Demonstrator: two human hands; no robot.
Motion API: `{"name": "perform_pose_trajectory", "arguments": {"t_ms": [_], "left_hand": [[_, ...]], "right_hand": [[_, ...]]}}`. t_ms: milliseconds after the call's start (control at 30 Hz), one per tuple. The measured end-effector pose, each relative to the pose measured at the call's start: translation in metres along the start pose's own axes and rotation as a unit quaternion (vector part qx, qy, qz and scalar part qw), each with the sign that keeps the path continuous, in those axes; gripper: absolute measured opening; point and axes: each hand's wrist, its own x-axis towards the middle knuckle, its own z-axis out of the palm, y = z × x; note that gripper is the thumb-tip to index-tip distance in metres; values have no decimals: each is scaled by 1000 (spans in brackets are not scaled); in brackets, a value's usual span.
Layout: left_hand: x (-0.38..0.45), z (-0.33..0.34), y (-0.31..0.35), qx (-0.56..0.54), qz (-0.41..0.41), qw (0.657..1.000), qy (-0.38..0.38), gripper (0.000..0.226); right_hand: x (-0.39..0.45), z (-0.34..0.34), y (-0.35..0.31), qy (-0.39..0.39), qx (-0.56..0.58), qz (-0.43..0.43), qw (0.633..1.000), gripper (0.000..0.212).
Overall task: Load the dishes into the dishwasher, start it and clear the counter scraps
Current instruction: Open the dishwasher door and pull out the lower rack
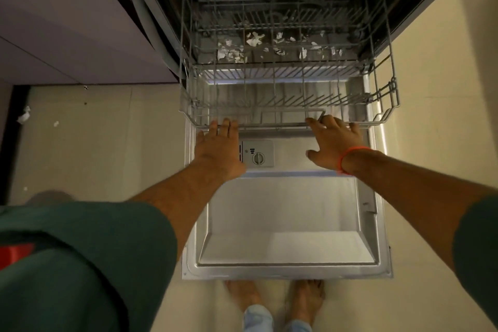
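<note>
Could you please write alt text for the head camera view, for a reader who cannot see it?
A person's left hand and right hand reach the front rim of an empty grey wire dishwasher rack, above the open steel dishwasher door. White paper scraps litter the tub floor.

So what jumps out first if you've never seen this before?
Two bare arms reach forward: the left hand and right hand meet the front rim of an empty lower rack, drawn partly over the open dishwasher door. Behind the rack, white paper scraps litter the dark tub floor.
</note>
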Motion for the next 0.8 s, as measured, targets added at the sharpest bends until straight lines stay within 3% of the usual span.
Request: {"name": "perform_pose_trajectory", "arguments": {"t_ms": [400, 800], "left_hand": [[-54, 46, 12, -34, -16, 998, -45, 105], [-123, 102, 24, -106, -27, 989, -97, 95]], "right_hand": [[-68, 58, -8, 18, 31, 3, 999, 86], [-147, 99, -24, -79, 83, 35, 993, 78]]}}
